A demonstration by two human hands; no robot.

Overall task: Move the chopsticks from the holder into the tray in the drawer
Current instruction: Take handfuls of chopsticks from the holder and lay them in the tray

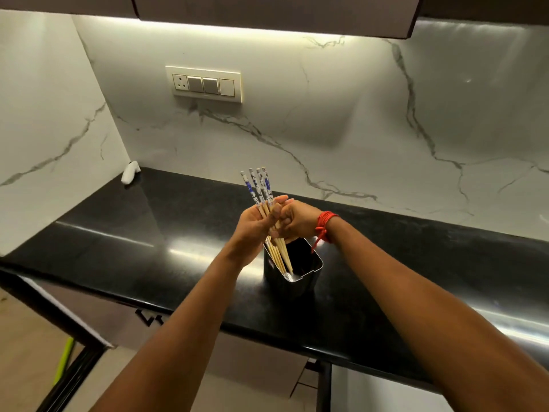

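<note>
Several wooden chopsticks [259,185] with blue-and-white patterned tops stand as a bundle, their tips down inside a shiny square metal holder [309,270] on the black countertop [148,221]. My left hand [255,226] wraps around the bundle's middle from the left. My right hand [295,220], with a red thread at the wrist, grips the same bundle from the right, just above the holder's mouth. The drawer and its tray are out of sight.
A small white object [130,173] lies in the back left corner of the counter. A switch and socket panel [207,84] sits on the marble wall. Below the counter edge are cabinet fronts with a dark handle [150,318]; something yellow-green [64,359] leans at floor level.
</note>
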